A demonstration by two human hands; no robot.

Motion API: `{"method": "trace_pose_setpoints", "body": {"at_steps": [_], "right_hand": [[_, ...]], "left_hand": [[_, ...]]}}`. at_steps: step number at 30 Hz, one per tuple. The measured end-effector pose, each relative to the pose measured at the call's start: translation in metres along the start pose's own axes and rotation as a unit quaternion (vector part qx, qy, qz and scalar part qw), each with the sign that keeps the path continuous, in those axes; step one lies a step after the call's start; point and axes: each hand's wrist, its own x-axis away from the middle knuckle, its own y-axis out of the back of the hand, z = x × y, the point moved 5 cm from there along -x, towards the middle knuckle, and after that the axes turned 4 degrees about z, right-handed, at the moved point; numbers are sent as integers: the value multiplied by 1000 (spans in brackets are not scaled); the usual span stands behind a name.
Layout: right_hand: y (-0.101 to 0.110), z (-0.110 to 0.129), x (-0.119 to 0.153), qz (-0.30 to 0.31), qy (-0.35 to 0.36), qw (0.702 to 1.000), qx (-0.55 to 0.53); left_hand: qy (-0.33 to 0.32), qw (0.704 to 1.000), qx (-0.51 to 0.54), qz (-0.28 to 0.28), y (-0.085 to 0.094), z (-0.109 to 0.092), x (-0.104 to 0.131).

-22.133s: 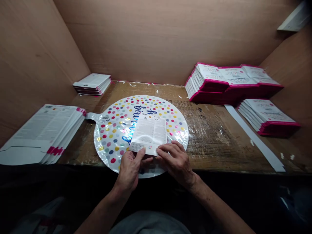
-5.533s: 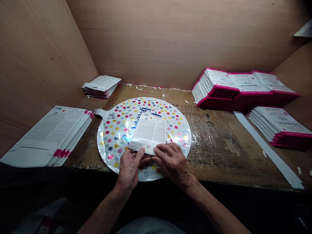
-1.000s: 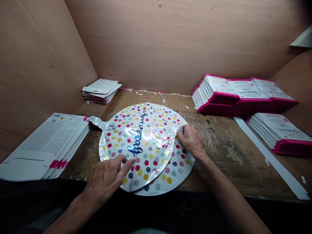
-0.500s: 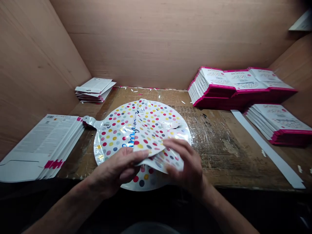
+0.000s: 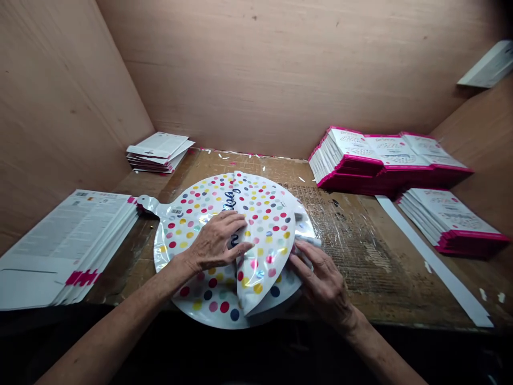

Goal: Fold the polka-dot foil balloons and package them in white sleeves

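Observation:
A folded foil balloon [image 5: 268, 230], white with coloured dots and dark lettering by its crease, lies on a flat round foil balloon [image 5: 192, 219] with the same dots. The lower balloon's silver neck [image 5: 147, 203] sticks out to the left. My left hand [image 5: 218, 240] rests on the crease of the folded balloon, thumb and fingers apart. At the right edge of the folded balloon, my right hand [image 5: 323, 275] has its fingers closed on the foil; its thumb is hidden. A silvery tail [image 5: 310, 241] of foil shows just above those fingers.
White-and-pink printed card sleeves are stacked at the back right [image 5: 385, 155] and right [image 5: 457, 219]. More cards lie at the left [image 5: 68, 230] and back left [image 5: 160, 149]. A white strip [image 5: 433, 262] crosses the cardboard-covered table [image 5: 352, 256]. Wooden walls [image 5: 260, 75] enclose it.
My left hand has let go of the lower edge and moved up onto the crease. The folded balloon now lies flatter, and my right hand has shifted right along its edge.

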Motion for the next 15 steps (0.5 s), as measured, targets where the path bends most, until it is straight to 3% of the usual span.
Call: {"method": "trace_pose_setpoints", "body": {"at_steps": [5, 9, 12, 15], "right_hand": [[9, 4, -9, 69, 77, 995, -10], [3, 0, 2, 56, 79, 995, 24], [-11, -1, 5, 143, 102, 984, 31], [-14, -8, -8, 224, 110, 967, -56]], "left_hand": [[-37, 999, 10, 19, -7, 6, 7], [-69, 989, -7, 130, -34, 2, 10], [-71, 984, -10, 163, -46, 2, 12], [-50, 989, 36, 136, -40, 11, 17]]}}
